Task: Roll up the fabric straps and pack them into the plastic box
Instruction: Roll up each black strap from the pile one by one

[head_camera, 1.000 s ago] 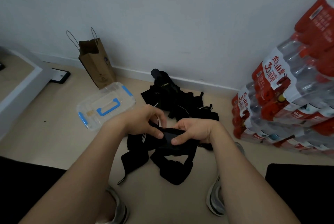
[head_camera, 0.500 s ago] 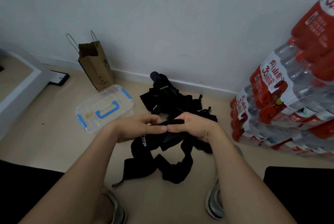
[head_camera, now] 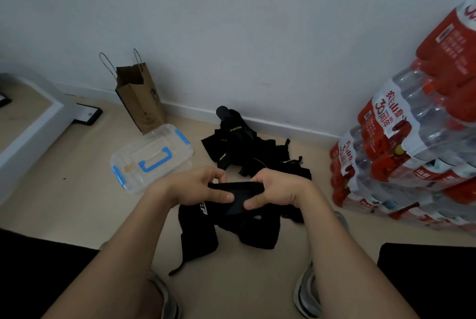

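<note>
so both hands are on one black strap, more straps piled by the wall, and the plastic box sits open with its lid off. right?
Not quite: the plastic box is closed, its lid with the blue handle and blue latches on, as the head view shows. The rest holds: left hand and right hand hold one black strap, more straps piled by the wall.

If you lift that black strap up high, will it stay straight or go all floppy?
Probably floppy: the black strap sags in loose folds below the left hand and right hand. It likely feels light, since just fingertips hold it. Its free tail would probably dangle and swing.
</note>
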The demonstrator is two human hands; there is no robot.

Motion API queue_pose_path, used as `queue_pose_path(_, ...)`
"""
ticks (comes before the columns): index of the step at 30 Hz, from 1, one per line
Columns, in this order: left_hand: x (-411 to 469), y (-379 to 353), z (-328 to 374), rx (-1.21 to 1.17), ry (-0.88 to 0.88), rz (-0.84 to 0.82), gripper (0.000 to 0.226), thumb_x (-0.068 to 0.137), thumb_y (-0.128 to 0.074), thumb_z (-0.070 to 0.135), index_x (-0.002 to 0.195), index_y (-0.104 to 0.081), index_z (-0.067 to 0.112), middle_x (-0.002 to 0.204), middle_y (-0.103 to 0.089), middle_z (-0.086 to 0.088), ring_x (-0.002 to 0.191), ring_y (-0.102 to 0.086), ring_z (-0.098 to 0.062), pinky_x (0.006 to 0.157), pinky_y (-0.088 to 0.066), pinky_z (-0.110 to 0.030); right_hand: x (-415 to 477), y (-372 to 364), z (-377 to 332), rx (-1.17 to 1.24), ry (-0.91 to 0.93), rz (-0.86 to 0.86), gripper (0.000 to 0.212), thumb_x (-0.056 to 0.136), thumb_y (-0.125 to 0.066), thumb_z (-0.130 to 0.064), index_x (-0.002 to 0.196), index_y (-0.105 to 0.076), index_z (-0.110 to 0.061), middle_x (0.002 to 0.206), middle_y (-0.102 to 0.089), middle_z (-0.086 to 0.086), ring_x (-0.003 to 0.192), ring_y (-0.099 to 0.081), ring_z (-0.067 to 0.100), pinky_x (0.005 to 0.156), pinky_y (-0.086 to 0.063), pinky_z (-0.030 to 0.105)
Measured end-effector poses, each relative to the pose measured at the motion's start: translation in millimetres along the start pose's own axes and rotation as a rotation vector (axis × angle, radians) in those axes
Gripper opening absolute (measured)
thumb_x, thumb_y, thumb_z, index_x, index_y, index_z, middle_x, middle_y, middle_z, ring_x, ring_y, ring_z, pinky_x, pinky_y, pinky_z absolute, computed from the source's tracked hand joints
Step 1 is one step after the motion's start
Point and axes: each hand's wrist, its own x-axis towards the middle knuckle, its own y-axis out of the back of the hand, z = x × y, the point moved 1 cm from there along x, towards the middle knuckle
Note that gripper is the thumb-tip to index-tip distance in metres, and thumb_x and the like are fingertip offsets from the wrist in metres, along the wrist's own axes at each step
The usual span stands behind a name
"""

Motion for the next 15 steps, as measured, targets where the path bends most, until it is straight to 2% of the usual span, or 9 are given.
queue_pose_path(2, 1, -1, 4, 0.087, 0.013, 0.062, 0.029, 0.092, -0.083, 0.045, 0.097, -0.072, 0.019, 0.084, -0.08, 0.002, 0.075, -0.077, -0.012, 0.063, -0.057, -0.02, 4, -3, 2, 0.003, 0.023, 0.01, 0.016, 0.097, -0.08, -0.018, 0.11, -0.077, -0.01, 0.088, -0.079, 0.017, 0.064, -0.066, 0.018, 0.064, -0.059, 0.034)
queue_pose_path(5, 0, -2, 10, 0.113, 0.065, 0.079, 0.021, 0.095, -0.08, 0.044, 0.092, -0.083, 0.024, 0.086, -0.082, 0.0, 0.075, -0.077, -0.009, 0.063, -0.056, -0.017, 8, -10, 7, 0.044, 0.047, 0.036, 0.012, 0.102, -0.074, -0.024, 0.104, -0.075, -0.012, 0.073, -0.069, 0.003, 0.058, -0.057, 0.015, 0.061, -0.056, 0.031)
queue_pose_path(7, -4, -4, 15, 0.039, 0.102, 0.085, 0.018, 0.099, -0.077, 0.037, 0.095, -0.083, 0.021, 0.089, -0.083, -0.005, 0.076, -0.078, -0.014, 0.065, -0.059, -0.02, 8, -14, 9, 0.061, 0.067, 0.088, 0.016, 0.1, -0.077, -0.028, 0.104, -0.077, -0.012, 0.081, -0.076, 0.004, 0.065, -0.069, 0.02, 0.07, -0.063, 0.037)
queue_pose_path(8, -6, -5, 18, -0.058, 0.12, 0.084, 0.018, 0.101, -0.074, 0.033, 0.101, -0.082, 0.016, 0.093, -0.083, -0.009, 0.079, -0.079, -0.017, 0.067, -0.061, -0.024, 8, -14, 7, 0.019, 0.094, 0.165, 0.018, 0.097, -0.08, -0.032, 0.104, -0.079, -0.015, 0.089, -0.08, 0.004, 0.075, -0.076, 0.022, 0.079, -0.065, 0.041)
queue_pose_path(10, -8, -8, 25, -0.308, 0.141, 0.076, 0.022, 0.105, -0.068, 0.025, 0.113, -0.078, 0.007, 0.102, -0.081, -0.017, 0.083, -0.078, -0.023, 0.071, -0.063, -0.028, 10, -6, 2, -0.182, 0.138, 0.399, 0.023, 0.087, -0.089, -0.041, 0.104, -0.08, -0.027, 0.099, -0.08, -0.002, 0.092, -0.076, 0.016, 0.09, -0.064, 0.043)
queue_pose_path(11, -9, -10, 29, -0.403, 0.138, 0.087, 0.023, 0.106, -0.067, 0.023, 0.117, -0.075, 0.005, 0.104, -0.08, -0.019, 0.084, -0.078, -0.023, 0.072, -0.063, -0.029, 10, -2, -3, -0.327, 0.141, 0.532, 0.028, 0.084, -0.09, -0.046, 0.103, -0.076, -0.031, 0.102, -0.075, -0.007, 0.094, -0.072, 0.012, 0.09, -0.062, 0.039)
queue_pose_path(13, -9, -14, 38, -0.506, 0.132, 0.14, 0.023, 0.105, -0.067, 0.018, 0.124, -0.067, 0.005, 0.108, -0.075, -0.018, 0.089, -0.076, -0.024, 0.077, -0.063, -0.032, 4, 11, -17, -0.441, 0.099, 0.686, 0.03, 0.092, -0.078, -0.055, 0.093, -0.068, -0.027, 0.093, -0.069, -0.006, 0.082, -0.069, 0.014, 0.076, -0.056, 0.037)
queue_pose_path(14, -8, -17, 41, -0.541, 0.127, 0.175, 0.026, 0.104, -0.068, 0.015, 0.128, -0.063, 0.009, 0.112, -0.072, -0.017, 0.095, -0.075, -0.027, 0.08, -0.063, -0.035, -1, 16, -23, -0.34, 0.036, 0.649, 0.043, 0.098, -0.065, -0.063, 0.091, -0.067, -0.02, 0.085, -0.073, -0.004, 0.075, -0.073, 0.018, 0.07, -0.056, 0.035)
queue_pose_path(15, -6, -20, 44, -0.577, 0.114, 0.209, 0.03, 0.104, -0.068, 0.013, 0.132, -0.059, 0.014, 0.117, -0.071, -0.017, 0.101, -0.075, -0.03, 0.081, -0.063, -0.037, -6, 20, -25, -0.15, -0.053, 0.539, 0.064, 0.1, -0.052, -0.074, 0.095, -0.07, -0.013, 0.083, -0.079, 0.001, 0.072, -0.079, 0.021, 0.069, -0.059, 0.035)
